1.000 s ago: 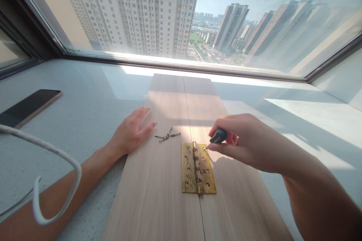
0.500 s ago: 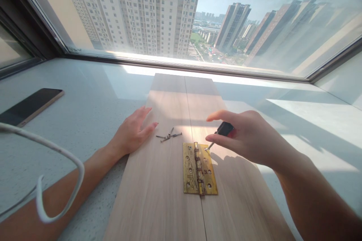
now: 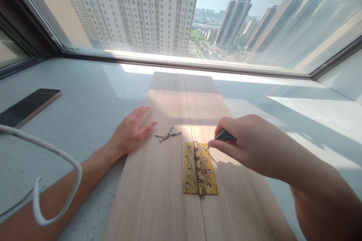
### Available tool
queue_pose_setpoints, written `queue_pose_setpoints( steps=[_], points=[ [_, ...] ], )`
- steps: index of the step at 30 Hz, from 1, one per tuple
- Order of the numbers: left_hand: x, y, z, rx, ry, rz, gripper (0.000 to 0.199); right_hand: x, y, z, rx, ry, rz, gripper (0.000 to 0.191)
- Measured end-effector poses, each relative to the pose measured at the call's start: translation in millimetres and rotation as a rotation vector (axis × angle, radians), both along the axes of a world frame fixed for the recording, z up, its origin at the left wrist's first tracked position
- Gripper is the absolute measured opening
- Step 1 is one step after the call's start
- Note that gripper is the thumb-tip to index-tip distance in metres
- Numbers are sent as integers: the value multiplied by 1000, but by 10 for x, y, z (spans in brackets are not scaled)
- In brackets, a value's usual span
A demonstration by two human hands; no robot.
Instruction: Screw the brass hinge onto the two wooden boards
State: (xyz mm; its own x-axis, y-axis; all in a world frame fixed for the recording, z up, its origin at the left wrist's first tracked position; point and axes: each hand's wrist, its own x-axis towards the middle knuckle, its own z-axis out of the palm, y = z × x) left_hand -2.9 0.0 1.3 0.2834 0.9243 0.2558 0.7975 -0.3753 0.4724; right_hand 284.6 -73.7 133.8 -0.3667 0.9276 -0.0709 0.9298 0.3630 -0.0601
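My right hand (image 3: pixel 246 143) is closed round the dark handle of a screwdriver (image 3: pixel 224 134), whose tip meets the top right corner of a brass hinge (image 3: pixel 188 169). A small shiny screw head seems to sit at that corner, though it is hard to make out. The hinge lies flat across the seam between two light wooden boards (image 3: pixel 158 196), its knuckle along the joint. On the left board's edge rests my left hand (image 3: pixel 132 130), fingers apart and holding nothing. Several loose screws (image 3: pixel 168 135) lie in a small pile just right of its fingertips.
A phone (image 3: pixel 31 107) lies on the speckled white sill (image 3: pixel 93 94) at the left. In front of it a white cable (image 3: pixel 59 150) loops over my left forearm. A large window (image 3: pixel 183 62) in a dark frame closes off the far side.
My right hand has turned on the screwdriver, and its forefinger and thumb have gone from spread to wrapped round the handle. My left hand stays on the board.
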Motion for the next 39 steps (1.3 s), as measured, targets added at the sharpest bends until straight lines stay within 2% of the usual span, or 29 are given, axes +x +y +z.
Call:
queue_pose_setpoints(
  steps=[4, 6, 10, 12, 19, 23, 30, 37, 39],
  points=[
    [1, -6, 13, -8, -1, 1, 65, 8, -4, -35, 92, -95, -59, 36],
    [1, -6, 17, -5, 2, -2, 64, 43, -20, -33, 84, -9, -11, 28],
    [-10, -11, 21, -4, 5, 2, 65, 71, -46, -4, -50, 208, 159, 17],
    [-15, -15, 18, -6, 7, 4, 65, 50, -38, 12, -75, 256, 179, 11],
    [10, -25, -13, -30, 21, 23, 70, 74, -11, 7, 24, 182, 144, 6],
    [22, -29, -11, -30, 22, 29, 71, 79, -20, -45, 73, 113, 49, 14],
    [18, -25, -13, -13, 16, 31, 67, -122, -37, -97, 162, -64, -36, 26],
    [21, -26, 0, 4, 22, 18, 65, 22, -133, 46, -15, 11, 28, 7],
    [18, -25, -2, 13, 20, 19, 65, 38, -137, 56, -35, 18, 19, 10]
  ],
)
